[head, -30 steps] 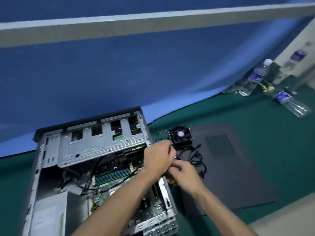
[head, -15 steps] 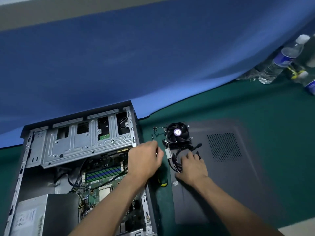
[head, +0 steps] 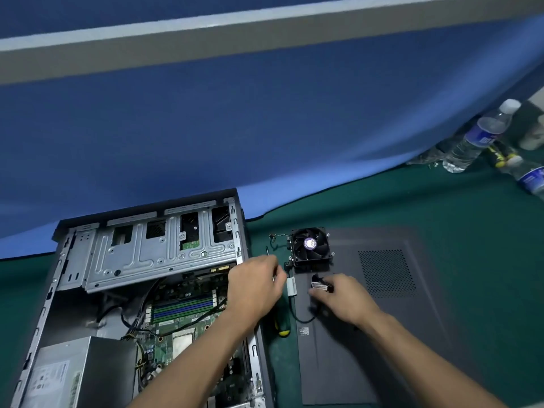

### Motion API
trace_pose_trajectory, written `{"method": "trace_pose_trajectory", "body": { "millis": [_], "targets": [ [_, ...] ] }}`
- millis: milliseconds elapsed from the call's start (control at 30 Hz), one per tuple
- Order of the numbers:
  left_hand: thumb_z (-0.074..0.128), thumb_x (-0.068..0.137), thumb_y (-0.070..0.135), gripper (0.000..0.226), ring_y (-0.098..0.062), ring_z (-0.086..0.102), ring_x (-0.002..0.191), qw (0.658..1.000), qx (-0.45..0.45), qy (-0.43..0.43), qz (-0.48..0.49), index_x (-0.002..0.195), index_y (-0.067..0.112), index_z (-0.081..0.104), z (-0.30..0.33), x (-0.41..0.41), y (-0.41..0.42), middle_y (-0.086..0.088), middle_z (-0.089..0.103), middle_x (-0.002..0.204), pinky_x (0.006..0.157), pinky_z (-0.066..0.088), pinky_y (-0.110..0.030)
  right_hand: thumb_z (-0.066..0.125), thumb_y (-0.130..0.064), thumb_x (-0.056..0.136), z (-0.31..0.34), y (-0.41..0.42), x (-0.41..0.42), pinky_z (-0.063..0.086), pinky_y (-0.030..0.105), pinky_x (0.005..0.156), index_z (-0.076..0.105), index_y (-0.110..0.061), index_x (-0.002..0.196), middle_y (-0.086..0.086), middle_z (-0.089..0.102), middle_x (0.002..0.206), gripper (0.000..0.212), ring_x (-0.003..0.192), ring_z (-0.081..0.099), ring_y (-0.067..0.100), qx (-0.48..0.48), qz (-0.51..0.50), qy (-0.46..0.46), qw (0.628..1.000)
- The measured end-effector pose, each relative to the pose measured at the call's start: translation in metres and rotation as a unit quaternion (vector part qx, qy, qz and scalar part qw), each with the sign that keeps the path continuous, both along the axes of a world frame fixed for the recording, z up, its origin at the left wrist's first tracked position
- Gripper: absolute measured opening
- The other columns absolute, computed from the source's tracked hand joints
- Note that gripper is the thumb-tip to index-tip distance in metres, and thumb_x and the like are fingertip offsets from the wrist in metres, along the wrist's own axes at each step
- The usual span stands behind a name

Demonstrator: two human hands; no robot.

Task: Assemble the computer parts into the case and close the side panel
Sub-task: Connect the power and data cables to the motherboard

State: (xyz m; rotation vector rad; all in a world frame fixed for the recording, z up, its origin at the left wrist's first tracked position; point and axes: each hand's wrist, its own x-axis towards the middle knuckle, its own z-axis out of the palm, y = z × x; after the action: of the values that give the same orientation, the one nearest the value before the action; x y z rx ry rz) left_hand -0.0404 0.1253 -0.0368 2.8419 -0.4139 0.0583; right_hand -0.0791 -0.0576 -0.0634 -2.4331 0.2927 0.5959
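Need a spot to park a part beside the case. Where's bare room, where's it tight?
Free: side panel right of its vent grille, and the green mat beyond the panel, short of the bottles. Tight: the strip between case and panel, with screwdriver, cable, fan and both hands.

A green-covered counter (head: 412, 207) meets a blue partition (head: 265, 128) behind it. A grey band (head: 206, 45) runs along the partition's top. Two plastic water bottles (head: 477, 136) lie at the partition's right foot.

Both forearms are extended forward. The left hand (head: 255, 285) is held knuckles-up with fingers curled; the right hand (head: 343, 298) is closed, something pinched at the fingertips.
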Motion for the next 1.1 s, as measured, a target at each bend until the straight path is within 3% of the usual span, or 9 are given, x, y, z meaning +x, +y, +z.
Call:
{"method": "trace_pose_trajectory", "body": {
  "millis": [167, 300, 367, 500, 633, 700, 833, 1000, 1100],
  "targets": [
    [0.046, 0.090, 0.036, 0.025, -0.012, 0.050, 0.062, 0.994, -0.060, 0.086, 0.044, 0.069, 0.023, 0.054, 0.005, 0.004, 0.000, 0.010, 0.053, 0.059, 0.055, 0.026, -0.026, 0.052, -0.042, 0.095, 0.053, 0.004, 0.001, 0.031, 0.016, 0.044, 0.061, -0.017, 0.062, -0.013, 0.047, 0.039, 0.042, 0.038, 0.042, 0.002, 0.081, -0.092, -0.089, 0.988],
    [0.047, 0.092, 0.033, 0.029, -0.017, 0.059, 0.066, 0.953, -0.210, 0.209, 0.063, 0.072, 0.017, 0.062, 0.027, 0.009, 0.004, 0.005, 0.064, 0.065, 0.061, 0.043, -0.029, 0.051, -0.034, 0.097, 0.103, 0.023, 0.005, 0.027, 0.014, 0.038, 0.061, -0.013, 0.061, -0.010, 0.039, 0.034, 0.043, 0.032, 0.035, 0.002, 0.136, -0.129, -0.154, 0.970],
    [0.044, 0.097, 0.033, 0.035, -0.019, 0.057, 0.056, 0.883, -0.350, 0.305, 0.072, 0.081, 0.009, 0.064, 0.041, 0.010, 0.007, -0.003, 0.068, 0.070, 0.057, 0.046, -0.031, 0.050, -0.032, 0.098, 0.127, 0.039, 0.008, 0.028, 0.014, 0.038, 0.061, -0.012, 0.061, -0.010, 0.041, 0.036, 0.043, 0.033, 0.035, 0.001, 0.179, -0.148, -0.186, 0.955],
    [0.036, 0.099, 0.044, 0.044, -0.022, 0.064, 0.060, 0.656, -0.570, 0.483, 0.109, 0.092, 0.008, 0.060, 0.076, 0.002, 0.017, -0.013, 0.069, 0.082, 0.050, 0.053, -0.029, 0.048, -0.034, 0.098, 0.161, 0.079, 0.014, 0.035, 0.021, 0.046, 0.062, -0.011, 0.064, 0.008, 0.048, 0.054, 0.043, 0.048, 0.047, 0.016, 0.326, -0.186, -0.179, 0.909],
    [0.038, 0.099, 0.033, 0.039, -0.022, 0.066, 0.063, 0.467, -0.735, 0.466, 0.157, 0.080, 0.010, 0.062, 0.096, 0.009, 0.046, -0.009, 0.069, 0.069, 0.063, 0.055, -0.038, 0.046, -0.031, 0.099, 0.171, 0.113, 0.015, 0.026, 0.017, 0.036, 0.067, -0.018, 0.059, -0.005, 0.037, 0.043, 0.047, 0.036, 0.037, 0.006, 0.392, -0.150, -0.142, 0.896],
    [0.037, 0.098, 0.029, 0.031, -0.023, 0.067, 0.060, 0.439, -0.762, 0.440, 0.180, 0.084, 0.008, 0.055, 0.100, 0.013, 0.067, -0.012, 0.069, 0.068, 0.063, 0.055, -0.035, 0.046, -0.030, 0.098, 0.170, 0.125, 0.017, 0.023, 0.018, 0.037, 0.067, -0.018, 0.057, -0.005, 0.031, 0.044, 0.048, 0.037, 0.026, 0.008, 0.396, -0.138, -0.139, 0.897],
    [0.044, 0.096, 0.032, 0.030, -0.034, 0.066, 0.079, 0.376, -0.810, 0.395, 0.216, 0.081, 0.007, 0.051, 0.100, 0.017, 0.104, -0.022, 0.067, 0.083, 0.094, 0.047, -0.049, 0.047, -0.027, 0.098, 0.162, 0.144, 0.019, 0.035, 0.019, 0.043, 0.064, -0.007, 0.069, -0.002, 0.041, 0.044, 0.040, 0.041, 0.039, 0.013, 0.363, -0.106, -0.141, 0.915],
    [0.046, 0.098, 0.022, 0.031, -0.021, 0.063, 0.044, 0.323, -0.834, 0.373, 0.245, 0.074, 0.004, 0.049, 0.101, 0.017, 0.131, -0.011, 0.060, 0.053, 0.048, 0.057, -0.032, 0.046, -0.018, 0.099, 0.147, 0.171, 0.017, 0.040, 0.016, 0.049, 0.058, -0.011, 0.064, 0.001, 0.055, 0.049, 0.038, 0.048, 0.051, 0.013, 0.340, -0.088, -0.097, 0.931],
    [0.045, 0.098, 0.013, 0.024, -0.011, 0.049, 0.034, 0.346, -0.820, 0.370, 0.267, 0.077, 0.005, 0.050, 0.099, 0.017, 0.144, -0.004, 0.048, 0.047, 0.041, 0.052, -0.024, 0.048, -0.029, 0.098, 0.138, 0.185, 0.018, 0.042, 0.023, 0.061, 0.056, -0.015, 0.062, 0.002, 0.063, 0.056, 0.040, 0.057, 0.055, 0.012, 0.283, -0.056, -0.109, 0.951]
  ]
}}
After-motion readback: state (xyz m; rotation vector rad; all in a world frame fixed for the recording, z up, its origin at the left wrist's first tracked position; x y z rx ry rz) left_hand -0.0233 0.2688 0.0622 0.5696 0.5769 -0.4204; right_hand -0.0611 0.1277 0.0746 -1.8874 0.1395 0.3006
